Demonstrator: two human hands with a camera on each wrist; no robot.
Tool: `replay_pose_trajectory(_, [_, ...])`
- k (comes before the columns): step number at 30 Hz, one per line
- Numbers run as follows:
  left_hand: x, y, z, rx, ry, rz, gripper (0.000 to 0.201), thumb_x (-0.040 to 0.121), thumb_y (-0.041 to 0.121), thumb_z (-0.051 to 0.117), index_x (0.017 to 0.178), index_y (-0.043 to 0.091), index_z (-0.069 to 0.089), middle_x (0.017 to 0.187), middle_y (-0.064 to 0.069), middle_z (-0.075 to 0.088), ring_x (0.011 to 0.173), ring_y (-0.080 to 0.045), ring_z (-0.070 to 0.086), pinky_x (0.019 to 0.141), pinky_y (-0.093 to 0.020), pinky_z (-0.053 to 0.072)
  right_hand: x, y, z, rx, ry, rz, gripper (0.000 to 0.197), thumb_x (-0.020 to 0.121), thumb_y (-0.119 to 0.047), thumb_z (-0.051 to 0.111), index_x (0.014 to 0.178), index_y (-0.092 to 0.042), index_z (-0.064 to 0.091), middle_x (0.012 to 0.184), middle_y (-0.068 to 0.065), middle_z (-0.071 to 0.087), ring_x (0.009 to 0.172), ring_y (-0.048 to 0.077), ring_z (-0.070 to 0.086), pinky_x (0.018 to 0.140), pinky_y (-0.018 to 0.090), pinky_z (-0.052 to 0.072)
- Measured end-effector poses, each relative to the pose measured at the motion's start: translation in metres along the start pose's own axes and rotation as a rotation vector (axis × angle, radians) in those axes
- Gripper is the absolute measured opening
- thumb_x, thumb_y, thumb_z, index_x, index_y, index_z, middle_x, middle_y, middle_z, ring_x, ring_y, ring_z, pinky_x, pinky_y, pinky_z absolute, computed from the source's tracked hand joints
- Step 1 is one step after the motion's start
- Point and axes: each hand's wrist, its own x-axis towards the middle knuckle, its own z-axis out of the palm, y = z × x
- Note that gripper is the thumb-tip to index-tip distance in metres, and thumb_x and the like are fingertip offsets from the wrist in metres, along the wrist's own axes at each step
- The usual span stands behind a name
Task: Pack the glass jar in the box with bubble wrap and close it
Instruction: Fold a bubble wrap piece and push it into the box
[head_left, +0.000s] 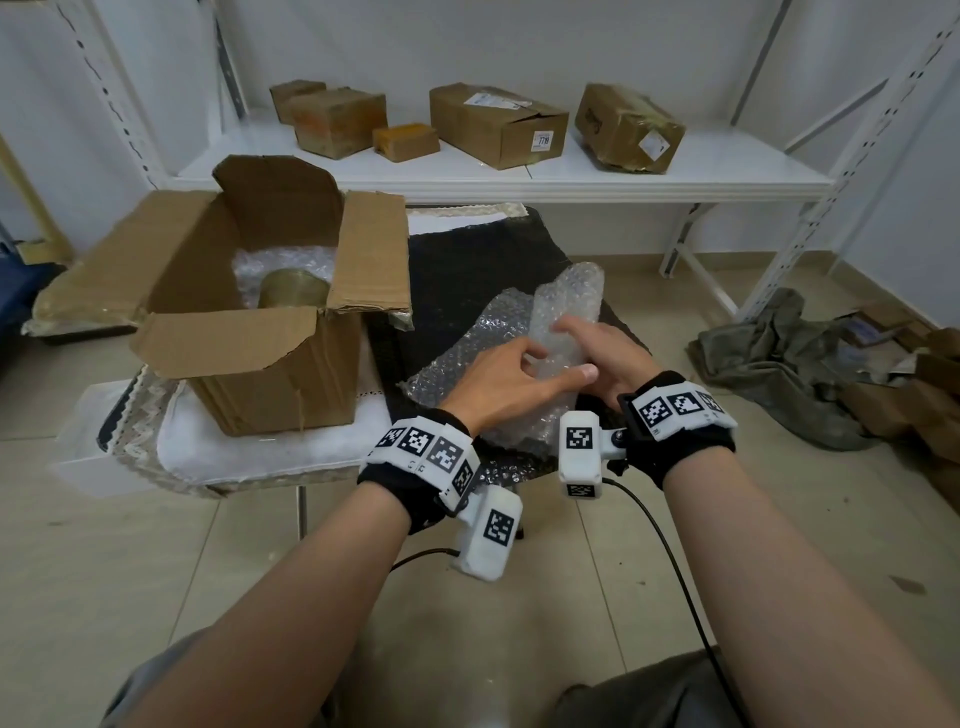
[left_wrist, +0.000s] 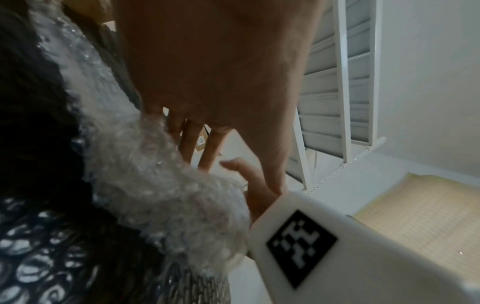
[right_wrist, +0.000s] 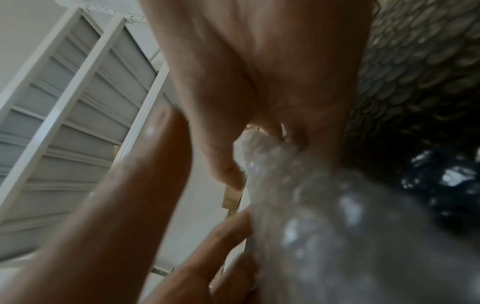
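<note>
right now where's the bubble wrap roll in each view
Head: roll right of centre, between both hands, beside the box.
Left wrist: roll lower centre-left, under the palm.
Right wrist: roll lower right.
Shared landmark: white shelf frame.

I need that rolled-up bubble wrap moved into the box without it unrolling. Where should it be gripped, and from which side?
Grip the bubble wrap roll around its middle, from above, with fingers curled across the loose outer edge. It leans up away from the person, so both hands probably do best clasping opposite sides there, where they already touch it.
</note>
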Motion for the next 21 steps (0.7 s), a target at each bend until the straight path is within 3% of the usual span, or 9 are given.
replay_pose_trajectory(1, [-0.001,0.001,0.000,0.010,0.009,-0.018,0.081,0.071,0.077,0.060,0.132,0.024,0.049,0.120,0.004,0.056,0.105,-0.014,0.058,0.088,-0.033,0.049,-0.004,-0.001,0.001,0.040,-0.017,-0.001,0.062,0.074,-0.052,0.065,0.115,-0.006,0.057,0.097,0.015,0.067,0.082,0.027,0.067,0.072,0.039,0.059])
replay_pose_trajectory(3, [0.000,0.001,-0.003,0.008,0.079,-0.032,0.071,0.074,0.064,0.068,0.129,0.024,0.048,0.115,0.004,0.058,0.100,-0.015,0.060,0.082,-0.031,0.050,-0.002,0.000,-0.001,0.155,-0.066,0.002,0.051,0.091,-0.054,0.048,0.110,-0.007,0.057,0.088,0.014,0.065,0.077,0.025,0.065,0.063,0.033,0.055])
replay_pose_trajectory(5, [0.002,-0.001,-0.007,-0.046,0.170,-0.049,0.051,0.082,0.042,0.069,0.124,0.021,0.051,0.109,0.003,0.060,0.095,-0.014,0.060,0.077,-0.027,0.047,0.001,0.002,-0.004,0.235,-0.094,0.003,0.049,0.097,-0.045,0.041,0.120,-0.004,0.054,0.097,0.019,0.066,0.084,0.028,0.067,0.063,0.034,0.057])
replay_pose_trajectory(8, [0.005,-0.004,-0.016,-0.307,0.191,-0.132,0.035,0.088,0.020,0.062,0.123,0.018,0.055,0.115,0.000,0.061,0.100,-0.015,0.059,0.084,-0.031,0.050,0.000,0.005,-0.002,0.260,-0.100,0.029,0.052,0.094,-0.036,0.055,0.132,-0.002,0.044,0.110,0.023,0.064,0.097,0.033,0.068,0.073,0.038,0.059])
replay_pose_trajectory(12, [0.002,-0.005,-0.030,-0.673,0.062,-0.205,0.037,0.087,0.004,0.049,0.121,0.014,0.058,0.116,-0.010,0.063,0.103,-0.024,0.063,0.089,-0.040,0.055,-0.005,0.004,0.000,0.293,-0.195,0.004,0.049,0.091,-0.039,0.062,0.129,-0.011,0.052,0.107,0.013,0.069,0.093,0.026,0.068,0.077,0.036,0.057])
replay_pose_trajectory(16, [0.002,-0.006,-0.032,-0.736,0.042,-0.237,0.035,0.086,0.001,0.046,0.116,0.012,0.060,0.114,-0.012,0.062,0.102,-0.027,0.062,0.091,-0.042,0.053,-0.011,-0.002,0.001,0.436,-0.325,0.011,0.054,0.091,-0.032,0.066,0.137,-0.009,0.048,0.128,0.016,0.064,0.114,0.030,0.065,0.084,0.041,0.058])
replay_pose_trajectory(19, [0.001,-0.006,-0.027,-0.707,0.142,-0.241,0.025,0.091,0.011,0.049,0.113,0.013,0.061,0.110,-0.009,0.064,0.094,-0.020,0.064,0.079,-0.033,0.054,-0.011,-0.004,0.005,0.479,-0.329,-0.013,0.050,0.093,-0.020,0.065,0.137,-0.004,0.048,0.129,0.017,0.063,0.109,0.029,0.067,0.078,0.038,0.060])
replay_pose_trajectory(21, [0.003,-0.009,-0.025,-0.625,0.231,-0.217,0.028,0.089,0.021,0.059,0.116,0.018,0.058,0.113,-0.003,0.062,0.097,-0.016,0.063,0.082,-0.033,0.055,-0.009,-0.003,0.004,0.507,-0.316,-0.021,0.048,0.093,-0.013,0.063,0.137,-0.003,0.047,0.129,0.018,0.063,0.110,0.030,0.066,0.080,0.040,0.061])
